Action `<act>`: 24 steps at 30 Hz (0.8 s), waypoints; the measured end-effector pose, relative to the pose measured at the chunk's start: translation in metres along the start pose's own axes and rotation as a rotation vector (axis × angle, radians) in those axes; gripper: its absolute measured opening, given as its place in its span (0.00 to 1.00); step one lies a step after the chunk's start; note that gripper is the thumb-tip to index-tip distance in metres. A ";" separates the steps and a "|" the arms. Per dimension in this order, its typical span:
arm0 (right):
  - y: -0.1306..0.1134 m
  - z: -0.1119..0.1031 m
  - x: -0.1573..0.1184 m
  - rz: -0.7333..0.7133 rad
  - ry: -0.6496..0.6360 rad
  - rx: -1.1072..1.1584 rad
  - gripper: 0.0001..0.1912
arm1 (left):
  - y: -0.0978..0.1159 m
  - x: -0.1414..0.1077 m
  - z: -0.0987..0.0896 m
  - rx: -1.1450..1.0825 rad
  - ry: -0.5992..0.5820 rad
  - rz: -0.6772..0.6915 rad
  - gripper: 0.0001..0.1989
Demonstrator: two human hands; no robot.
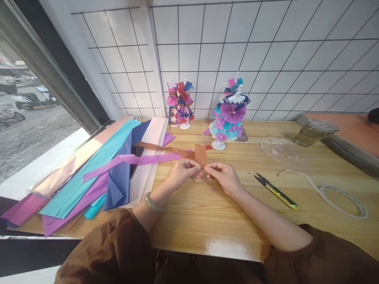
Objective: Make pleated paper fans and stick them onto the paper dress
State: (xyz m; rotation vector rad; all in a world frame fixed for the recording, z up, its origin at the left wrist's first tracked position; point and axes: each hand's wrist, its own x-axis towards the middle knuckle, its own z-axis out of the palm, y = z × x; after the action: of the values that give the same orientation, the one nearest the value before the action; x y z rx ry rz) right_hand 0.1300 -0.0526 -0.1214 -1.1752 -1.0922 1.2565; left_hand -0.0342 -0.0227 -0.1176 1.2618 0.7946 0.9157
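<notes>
My left hand (pixel 187 172) and my right hand (pixel 222 176) meet over the middle of the wooden table, fingertips nearly touching. Both pinch the near edge of a brown crepe paper strip (pixel 201 154), which stands up between them in a short folded piece. Its long tail runs left across the table to the stacked papers. Beside it a purple paper strip (pixel 139 159) reaches from the stack to just behind my left hand. A small red paper piece (pixel 208 147) lies beyond the brown strip. A green bangle (pixel 154 202) is around my left wrist.
Coloured crepe paper sheets (pixel 89 173) cover the left side. Behind stand small decorated dress forms (pixel 185 104) and a larger one (pixel 232 112). At right lie thread snips (pixel 275 190), a roll of white tape (pixel 345 202), a clear dish (pixel 278 151) and a lidded cup (pixel 314 132).
</notes>
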 end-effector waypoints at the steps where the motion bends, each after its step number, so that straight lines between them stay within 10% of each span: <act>1: 0.000 0.000 0.000 0.000 0.005 -0.001 0.12 | 0.000 0.000 0.000 0.000 0.001 0.000 0.14; 24: 0.001 -0.001 0.000 -0.102 -0.002 -0.106 0.14 | 0.002 0.000 0.003 0.010 0.039 -0.012 0.16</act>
State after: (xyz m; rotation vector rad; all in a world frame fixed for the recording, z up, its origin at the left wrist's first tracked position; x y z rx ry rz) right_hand 0.1306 -0.0522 -0.1228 -1.1821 -1.2178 1.1328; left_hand -0.0314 -0.0238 -0.1156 1.2505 0.8374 0.9301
